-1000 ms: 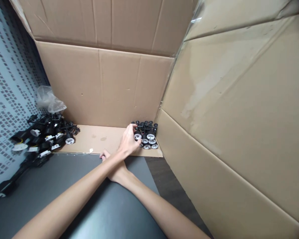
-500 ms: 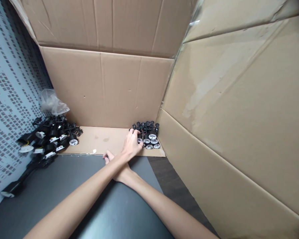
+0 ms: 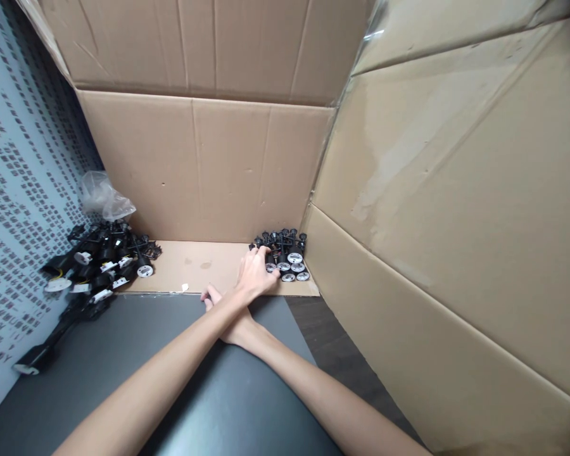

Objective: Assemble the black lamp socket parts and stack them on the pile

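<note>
Crossed arms, left hand at corner stack

Left hand (image 3: pixel 255 273): fingers and thumb curled about one black unit (image 3: pixel 270 267) at the stack's eight o'clock edge; the hold looks like a steadying one. Stack (image 3: pixel 295 258) sits two o'clock from that hand, on a cardboard strip (image 3: pixel 206 261); back panel (image 3: pixel 228 171) at its twelve, side panel (image 3: pixel 418 190) at its three, probably handy stops for round bodies. White ends face six o'clock, presumably so the tiers nest. Right hand (image 3: pixel 238 325) passes beneath the left forearm (image 3: pixel 171 373); visible fingers loose, nothing seen in them, palm hidden. Jumbled pile (image 3: pixel 108 254) at nine o'clock, clear bag (image 3: pixel 105 196) at its twelve.
</note>
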Available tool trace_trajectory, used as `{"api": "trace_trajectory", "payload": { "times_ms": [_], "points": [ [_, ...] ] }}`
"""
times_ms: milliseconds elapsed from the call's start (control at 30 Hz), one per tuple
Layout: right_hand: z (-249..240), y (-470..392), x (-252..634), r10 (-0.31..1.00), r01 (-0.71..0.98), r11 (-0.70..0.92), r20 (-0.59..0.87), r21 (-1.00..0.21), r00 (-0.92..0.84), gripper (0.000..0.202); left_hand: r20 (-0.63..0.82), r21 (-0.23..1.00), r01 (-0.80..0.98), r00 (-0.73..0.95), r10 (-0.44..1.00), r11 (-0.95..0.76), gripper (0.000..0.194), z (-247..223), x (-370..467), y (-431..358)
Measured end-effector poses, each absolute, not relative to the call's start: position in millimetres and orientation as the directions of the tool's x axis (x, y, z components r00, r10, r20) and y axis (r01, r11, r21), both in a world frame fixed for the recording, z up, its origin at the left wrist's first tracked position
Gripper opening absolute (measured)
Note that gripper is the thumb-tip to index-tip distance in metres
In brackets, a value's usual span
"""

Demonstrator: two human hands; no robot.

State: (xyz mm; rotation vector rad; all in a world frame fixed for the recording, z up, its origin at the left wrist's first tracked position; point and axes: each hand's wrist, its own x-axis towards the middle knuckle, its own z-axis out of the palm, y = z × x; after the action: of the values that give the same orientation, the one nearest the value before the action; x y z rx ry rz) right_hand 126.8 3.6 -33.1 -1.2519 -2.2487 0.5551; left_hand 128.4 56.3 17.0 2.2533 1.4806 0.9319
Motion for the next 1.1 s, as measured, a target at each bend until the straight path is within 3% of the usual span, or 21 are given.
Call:
{"api": "trace_trajectory", "payload": {
  "times_ms": [667, 1100],
  "points": [
    [-37.3, 7.1, 124.8, 0.873, 0.665, 0.471, 0.198, -0.580, -0.446, 0.027, 0.458, 0.520, 0.672, 0.302, 0.836, -0.527, 0.031, 12.6, 127.5, 54.9],
    [-37.6, 8.9, 124.0, 0.879, 0.668, 0.444, 0.145, -0.597, -0.455, 0.028, 0.413, 0.506, 0.700, 0.316, 0.854, -0.504, 0.037, 12.3, 128.6, 53.8]
  ]
}}
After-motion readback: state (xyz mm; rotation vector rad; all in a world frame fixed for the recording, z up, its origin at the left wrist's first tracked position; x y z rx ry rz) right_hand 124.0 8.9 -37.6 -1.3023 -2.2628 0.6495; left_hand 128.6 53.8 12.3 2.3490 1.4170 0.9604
